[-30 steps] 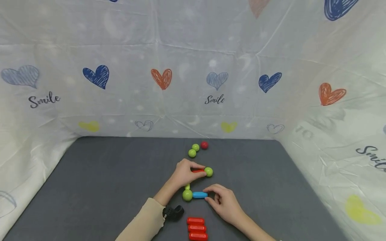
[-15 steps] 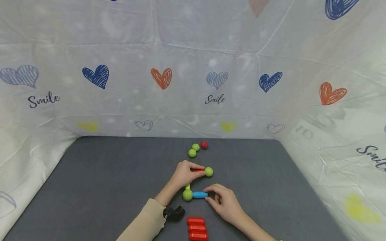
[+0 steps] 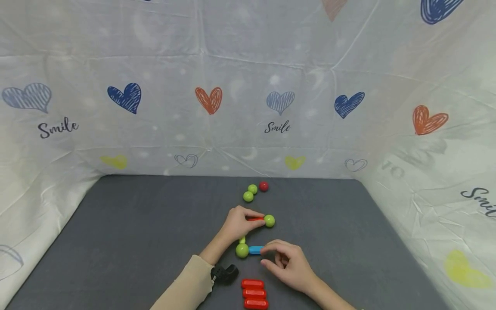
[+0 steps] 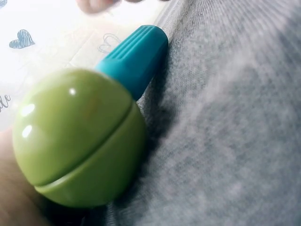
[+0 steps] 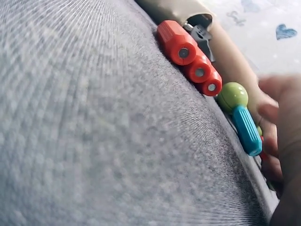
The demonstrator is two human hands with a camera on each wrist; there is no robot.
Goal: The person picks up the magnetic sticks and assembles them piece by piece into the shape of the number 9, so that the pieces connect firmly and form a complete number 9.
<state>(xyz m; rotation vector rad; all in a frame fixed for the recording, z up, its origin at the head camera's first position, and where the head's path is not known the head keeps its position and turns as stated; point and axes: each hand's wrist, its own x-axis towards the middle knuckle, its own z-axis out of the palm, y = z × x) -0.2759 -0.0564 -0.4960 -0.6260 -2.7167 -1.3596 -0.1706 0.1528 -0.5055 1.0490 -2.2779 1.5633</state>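
My left hand [image 3: 237, 224] pinches a red rod [image 3: 255, 219] between thumb and fingers; a green ball [image 3: 269, 221] sits at its right end. Below that hand, a yellow-green rod [image 3: 242, 240] meets a second green ball [image 3: 242, 250], from which a blue rod [image 3: 255, 250] points right. The left wrist view shows this ball [image 4: 80, 136] and ribbed blue rod [image 4: 136, 59] close up, end to end. My right hand [image 3: 288, 265] hovers by the blue rod's free end, thumb apart from it, fingers loosely bent. The left hand hides part of the joined pieces.
Several red rods [image 3: 254, 293] lie side by side near the front; grey discs show in their ends in the right wrist view. Two green balls [image 3: 248, 196] and a red ball [image 3: 264, 186] lie at the back of the dark grey cloth [image 3: 155, 232].
My right hand has let go of the blue rod's end, its thumb moving away and slightly left. The left hand keeps its pinch on the red rod, and the joined pieces stay in place.
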